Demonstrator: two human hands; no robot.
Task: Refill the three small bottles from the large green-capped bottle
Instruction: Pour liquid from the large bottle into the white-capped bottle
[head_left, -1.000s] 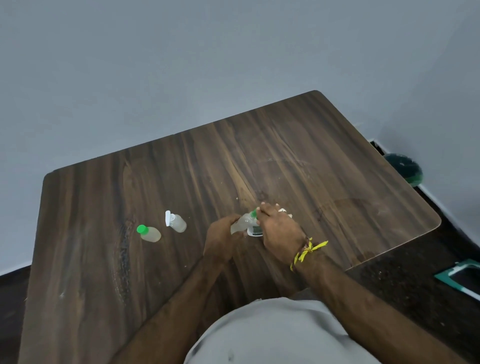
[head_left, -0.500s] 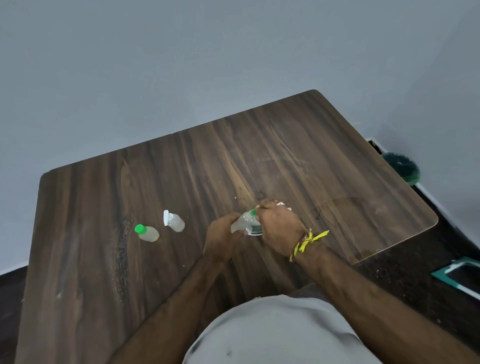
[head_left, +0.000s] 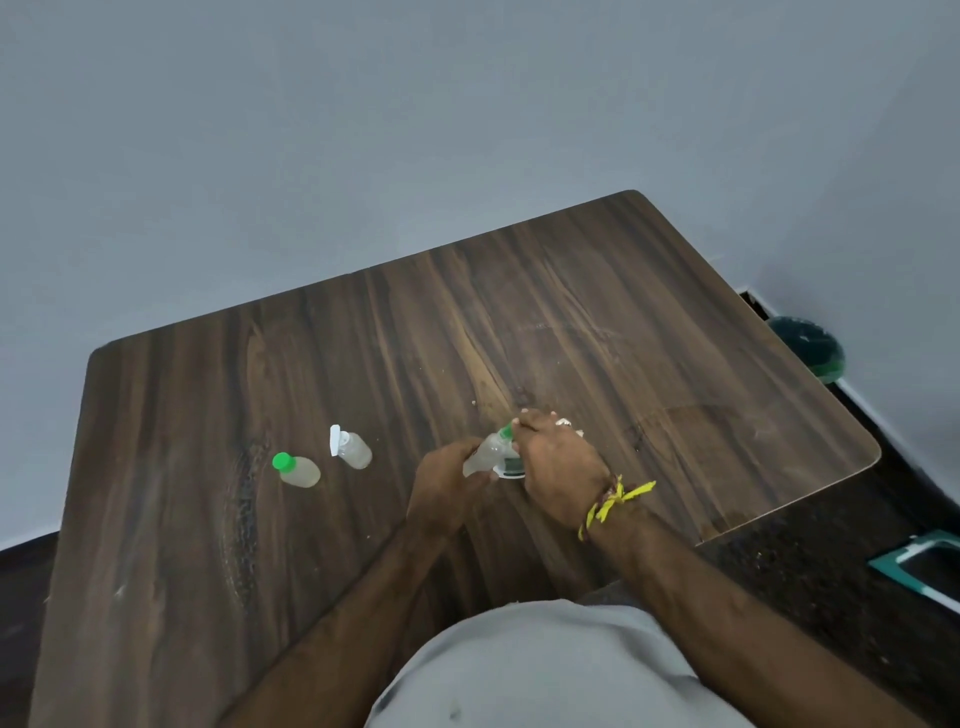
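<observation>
Barely anything moved this past second: left hand (head_left: 449, 486) gripped the small bottle (head_left: 480, 457) as before. Right hand (head_left: 558, 467) kept pinching its green cap (head_left: 505, 431), so the refill looked to be stalled at the cap

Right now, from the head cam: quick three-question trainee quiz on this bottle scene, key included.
1. True or false: the flip-top small bottle stands with its white lid open.
2. Which stands further to the person's left on the table: A) the green-capped small bottle, B) the flip-top small bottle?
3. Fill in: the left hand and right hand both grip bottles ____ the table, near its front edge.

Key: 1 true; 2 A; 3 above. Which bottle each hand holds is hard to tell; fingers hide most of them.
</observation>
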